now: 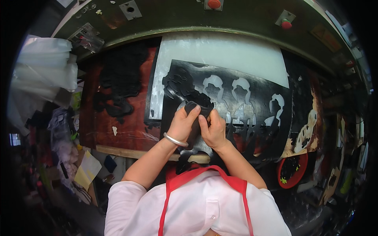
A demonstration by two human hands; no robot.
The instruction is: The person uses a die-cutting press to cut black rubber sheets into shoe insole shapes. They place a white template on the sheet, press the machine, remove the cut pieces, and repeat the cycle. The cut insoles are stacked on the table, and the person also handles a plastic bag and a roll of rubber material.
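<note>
My left hand [183, 124], with a silver bangle on its wrist, is closed round a stack of black cut pieces [193, 105]. My right hand [214, 128] grips the same pieces from the other side, its thumb close to the left one. The fingers behind the pieces are hidden. Under and beyond my hands lies a large black sheet [262, 88] with several shaped holes cut through it. More loose black pieces [179, 80] overlap on the sheet's far left part.
Beneath the sheet is a whitish board [236, 49]. A dark heap of black pieces [122, 72] covers part of the reddish-brown surface [88, 126] at left. A green machine body with red buttons [214, 4] spans the far side. A red basin [304, 175] stands low at right.
</note>
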